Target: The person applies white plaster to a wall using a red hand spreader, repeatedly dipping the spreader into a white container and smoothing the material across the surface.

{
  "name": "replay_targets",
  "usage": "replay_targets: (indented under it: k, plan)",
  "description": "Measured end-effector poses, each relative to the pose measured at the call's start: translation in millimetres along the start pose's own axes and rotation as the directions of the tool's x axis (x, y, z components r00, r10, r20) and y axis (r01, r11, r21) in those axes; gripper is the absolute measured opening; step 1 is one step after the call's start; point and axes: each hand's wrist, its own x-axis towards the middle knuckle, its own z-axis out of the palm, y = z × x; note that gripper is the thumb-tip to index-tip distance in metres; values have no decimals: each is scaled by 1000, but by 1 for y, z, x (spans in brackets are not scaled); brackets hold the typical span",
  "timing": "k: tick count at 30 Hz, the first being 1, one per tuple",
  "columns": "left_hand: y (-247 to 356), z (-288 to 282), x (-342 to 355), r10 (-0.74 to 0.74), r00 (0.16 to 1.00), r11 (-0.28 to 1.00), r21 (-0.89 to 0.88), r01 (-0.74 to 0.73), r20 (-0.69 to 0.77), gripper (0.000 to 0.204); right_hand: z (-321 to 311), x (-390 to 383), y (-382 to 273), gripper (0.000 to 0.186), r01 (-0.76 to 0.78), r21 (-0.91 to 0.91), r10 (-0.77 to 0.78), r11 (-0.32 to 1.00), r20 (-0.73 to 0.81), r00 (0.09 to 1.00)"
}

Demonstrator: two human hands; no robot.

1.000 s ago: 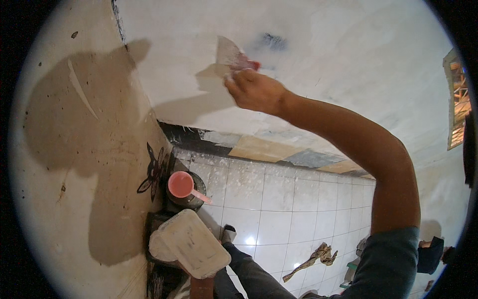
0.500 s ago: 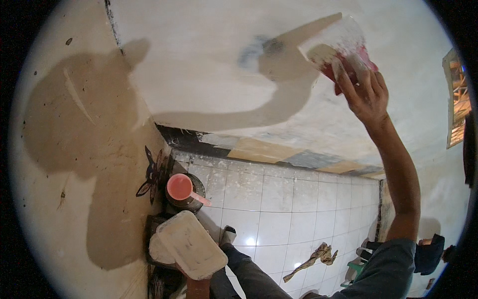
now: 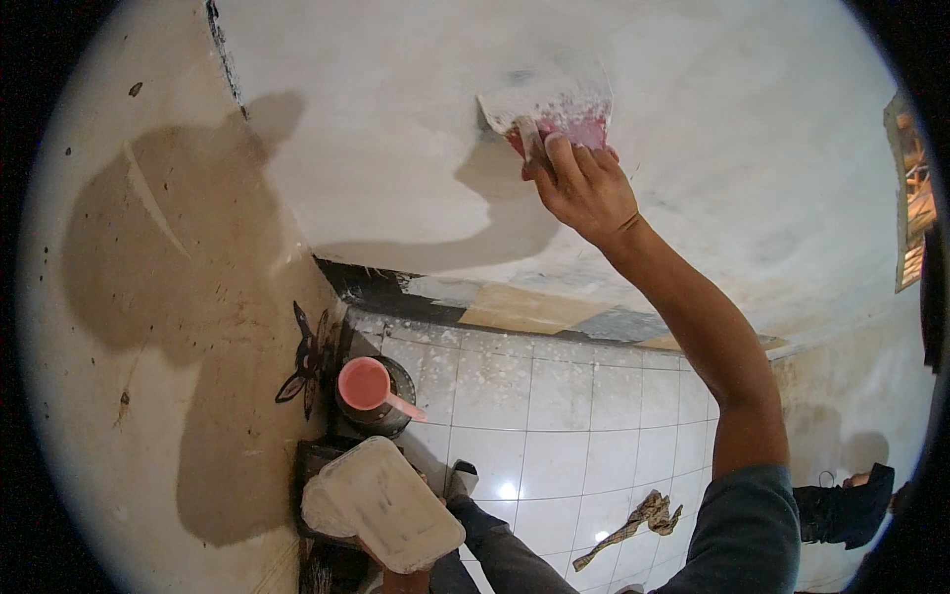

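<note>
My right hand (image 3: 586,188) is closed around a wide putty spreader (image 3: 579,124) with a clear, putty-smeared blade and a reddish grip. Its blade lies against the white wall (image 3: 742,109), over a greyish patch. Low on the left, my left hand (image 3: 404,582) supports a rectangular plastic tray (image 3: 396,510) coated with pale putty. That hand is mostly hidden beneath the tray, fingers out of sight.
A pink dipper (image 3: 364,383) rests on a dark round pot (image 3: 401,396) in the corner. A crumpled cloth (image 3: 633,525) lies on white floor tiles (image 3: 495,391). Another person (image 3: 846,510) is at the far right. A brownish wall (image 3: 99,426) stands on my left.
My right hand has swept the spreader left and slightly down across the wall, onto the greyish patch. The tray remains in my left hand, and the view has shifted slightly.
</note>
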Motion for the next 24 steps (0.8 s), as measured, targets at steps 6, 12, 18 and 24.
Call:
replay_targets:
  k: [6, 12, 18, 24]
  plan:
    - [6, 5, -5, -41, 988, 999, 19, 38, 151, 88, 7, -87, -10, 44, 185, -39, -183, 982, 39, 982]
    - [27, -20, -2, 13, 995, 1000, -24, -10, 97, 85, -56, -116, -19, 50, -202, 292, 177, 935, 110, 978]
    - [48, -2, 14, -236, 886, -349, -886, 307, 399, 71, -99, -68, -96, 25, -577, 713, 758, -399, 610, 230]
    - [22, 78, 17, -220, 711, -877, -454, 156, 668, 60, -79, -12, -101, 13, 252, 4, 18, -968, 998, 53]
